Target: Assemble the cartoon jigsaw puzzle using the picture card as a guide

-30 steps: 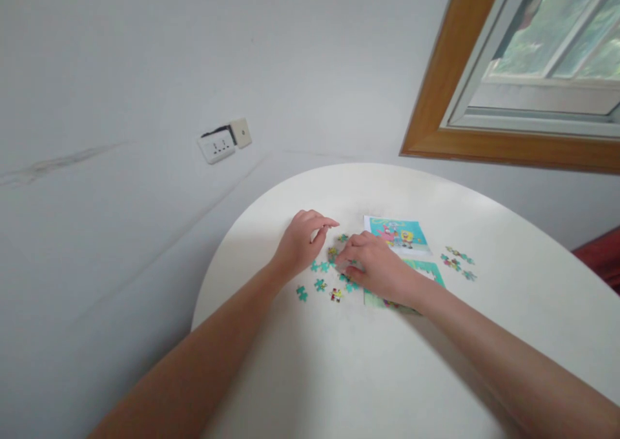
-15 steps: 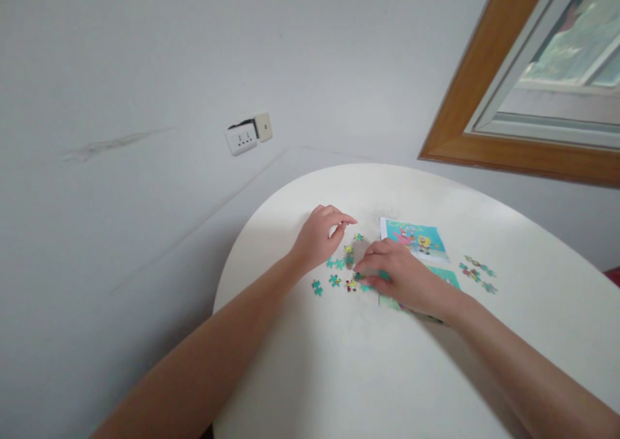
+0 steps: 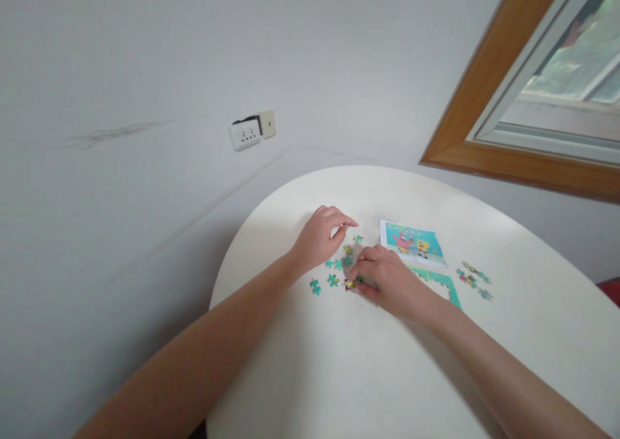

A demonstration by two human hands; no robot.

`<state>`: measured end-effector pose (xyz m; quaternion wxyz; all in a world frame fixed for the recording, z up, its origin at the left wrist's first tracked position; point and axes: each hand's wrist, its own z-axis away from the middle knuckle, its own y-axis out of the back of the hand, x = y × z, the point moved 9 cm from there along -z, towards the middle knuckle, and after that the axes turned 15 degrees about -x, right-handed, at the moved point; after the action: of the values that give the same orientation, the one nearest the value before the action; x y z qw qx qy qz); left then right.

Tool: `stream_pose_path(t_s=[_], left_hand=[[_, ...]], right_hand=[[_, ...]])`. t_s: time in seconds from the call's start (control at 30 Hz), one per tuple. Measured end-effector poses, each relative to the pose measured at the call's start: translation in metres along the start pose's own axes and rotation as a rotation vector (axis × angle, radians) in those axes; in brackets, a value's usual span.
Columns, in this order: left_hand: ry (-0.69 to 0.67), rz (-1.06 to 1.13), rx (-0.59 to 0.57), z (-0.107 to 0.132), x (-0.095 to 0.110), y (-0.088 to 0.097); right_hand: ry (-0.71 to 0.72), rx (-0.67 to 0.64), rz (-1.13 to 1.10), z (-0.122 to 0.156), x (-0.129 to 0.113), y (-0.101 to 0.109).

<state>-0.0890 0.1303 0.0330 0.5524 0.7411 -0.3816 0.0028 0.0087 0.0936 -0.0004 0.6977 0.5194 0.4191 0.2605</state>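
Observation:
My left hand (image 3: 322, 237) rests at the far left of a loose group of jigsaw pieces. Its forefinger points right, the thumb curves just below it, and I see nothing held. My right hand (image 3: 385, 275) is bent down at the group's near right, its fingertips and thumb closed around a yellow and red jigsaw piece (image 3: 349, 285). Several teal pieces, one of them a teal jigsaw piece (image 3: 315, 286), lie between and below the hands. Partly under my right forearm is a teal puzzle frame (image 3: 453, 290) with a white gap in it. Behind it lies a cartoon picture sheet (image 3: 416, 243).
More jigsaw pieces (image 3: 472, 277) lie in a small cluster to the right of the frame. The round white table (image 3: 310, 374) borders a grey wall with a power socket (image 3: 245, 134). At the upper right is a wood-framed window (image 3: 465, 142).
My right hand has moved a little left and nearer, off part of the puzzle frame, to the yellow and red piece. My left hand keeps its pose. The view has shifted slightly.

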Motion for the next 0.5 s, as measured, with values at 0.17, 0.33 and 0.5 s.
stream_pose_path(t_s=[0.17,0.33,0.5], left_hand=[[-0.005,0.015,-0.005,-0.001,0.001,0.0],[-0.032,0.042,-0.027,-0.002,0.005,-0.001],[-0.091,0.171,-0.108,-0.003,0.012,-0.009]], right_hand=[[0.006,0.041,-0.118,0.0,-0.002,0.003],[-0.049,0.089,-0.452,0.004,0.008,0.009],[-0.158,0.253,-0.632,0.013,0.039,0.026]])
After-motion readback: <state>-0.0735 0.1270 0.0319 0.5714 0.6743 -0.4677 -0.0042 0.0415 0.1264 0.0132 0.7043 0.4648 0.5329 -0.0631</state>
